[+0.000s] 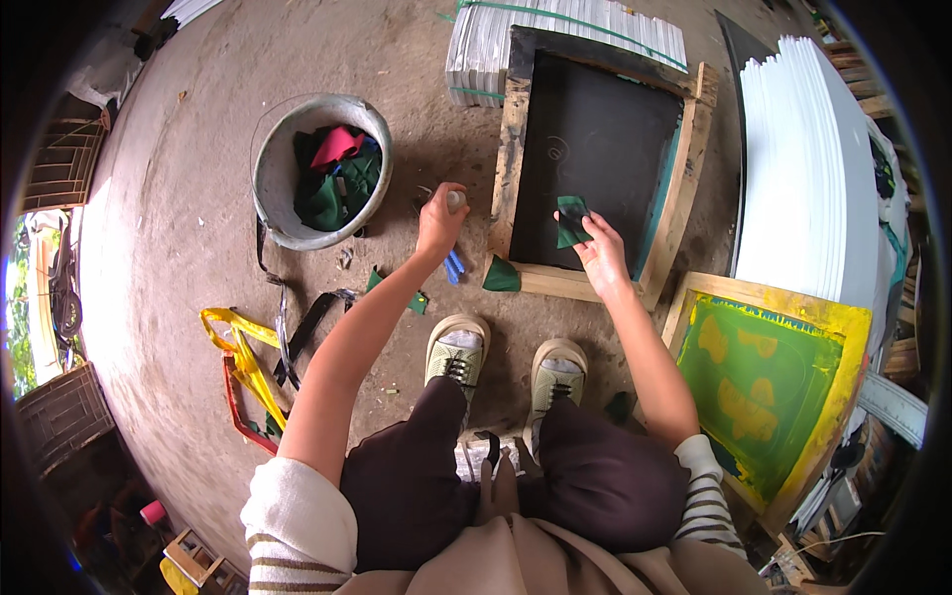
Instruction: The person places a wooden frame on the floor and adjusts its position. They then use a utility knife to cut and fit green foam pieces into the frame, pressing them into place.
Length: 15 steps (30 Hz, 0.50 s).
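My left hand (439, 222) is closed around a small round pale container (455, 200), its fingers wrapped about the sides; what is inside cannot be made out. My right hand (602, 254) pinches a dark green cloth scrap (571, 220) above a wooden screen-printing frame (503, 169) with dark mesh (595, 129). Another green scrap (502, 275) lies over the frame's near left corner. On the floor below my left hand are a blue object (453, 268) and more green scraps (417, 301).
A grey bucket (266, 188) holds green and pink cloth at the left. Yellow straps (248, 372) lie nearer me. A second frame with green-and-yellow mesh (734, 382) leans at the right, near white stacked sheets (803, 169). A strapped stack (476, 55) stands behind the dark-mesh frame.
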Each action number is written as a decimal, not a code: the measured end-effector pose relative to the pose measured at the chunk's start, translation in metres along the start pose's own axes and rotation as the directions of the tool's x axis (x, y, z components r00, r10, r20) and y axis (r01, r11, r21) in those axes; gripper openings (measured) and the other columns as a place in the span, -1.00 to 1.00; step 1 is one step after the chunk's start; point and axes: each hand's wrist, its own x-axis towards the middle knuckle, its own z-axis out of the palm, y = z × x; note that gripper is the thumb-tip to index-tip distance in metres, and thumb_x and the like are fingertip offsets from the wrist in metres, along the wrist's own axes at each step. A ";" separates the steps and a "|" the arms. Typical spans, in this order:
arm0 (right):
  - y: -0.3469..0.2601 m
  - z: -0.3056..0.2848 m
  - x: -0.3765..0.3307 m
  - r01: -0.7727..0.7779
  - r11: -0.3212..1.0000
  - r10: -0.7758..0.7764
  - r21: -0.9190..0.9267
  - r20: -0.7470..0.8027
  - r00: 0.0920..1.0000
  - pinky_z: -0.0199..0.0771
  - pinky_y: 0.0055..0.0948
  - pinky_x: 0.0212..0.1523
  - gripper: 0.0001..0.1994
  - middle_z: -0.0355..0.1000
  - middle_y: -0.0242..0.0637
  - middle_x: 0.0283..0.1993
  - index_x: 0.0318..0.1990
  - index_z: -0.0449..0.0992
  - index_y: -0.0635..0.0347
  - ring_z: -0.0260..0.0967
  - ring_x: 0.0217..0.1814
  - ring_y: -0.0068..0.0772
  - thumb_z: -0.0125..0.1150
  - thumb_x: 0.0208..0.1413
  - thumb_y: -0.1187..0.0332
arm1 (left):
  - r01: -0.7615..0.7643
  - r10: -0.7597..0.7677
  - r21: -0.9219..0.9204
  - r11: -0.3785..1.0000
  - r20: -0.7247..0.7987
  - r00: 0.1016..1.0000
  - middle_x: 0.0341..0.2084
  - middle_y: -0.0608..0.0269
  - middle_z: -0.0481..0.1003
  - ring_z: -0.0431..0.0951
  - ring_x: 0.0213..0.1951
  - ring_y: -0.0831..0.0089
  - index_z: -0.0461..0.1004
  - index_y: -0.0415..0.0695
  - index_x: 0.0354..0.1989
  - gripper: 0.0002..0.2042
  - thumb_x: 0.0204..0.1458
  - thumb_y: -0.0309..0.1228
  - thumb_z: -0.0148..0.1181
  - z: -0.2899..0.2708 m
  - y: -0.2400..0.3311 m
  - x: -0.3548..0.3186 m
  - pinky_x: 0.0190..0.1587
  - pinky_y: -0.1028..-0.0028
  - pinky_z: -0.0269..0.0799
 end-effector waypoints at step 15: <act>-0.116 -0.019 0.101 0.446 -0.212 -0.829 -0.870 0.401 0.389 0.42 -0.29 -0.03 -0.62 0.36 -0.16 0.06 0.05 0.37 0.12 0.37 0.00 -0.10 -0.10 0.08 0.62 | -0.272 0.283 0.090 0.958 -0.154 0.947 -0.05 -0.05 0.23 0.27 0.03 0.03 0.00 -0.19 0.19 -0.38 0.05 -0.20 0.12 0.037 0.077 0.049 0.09 0.26 0.21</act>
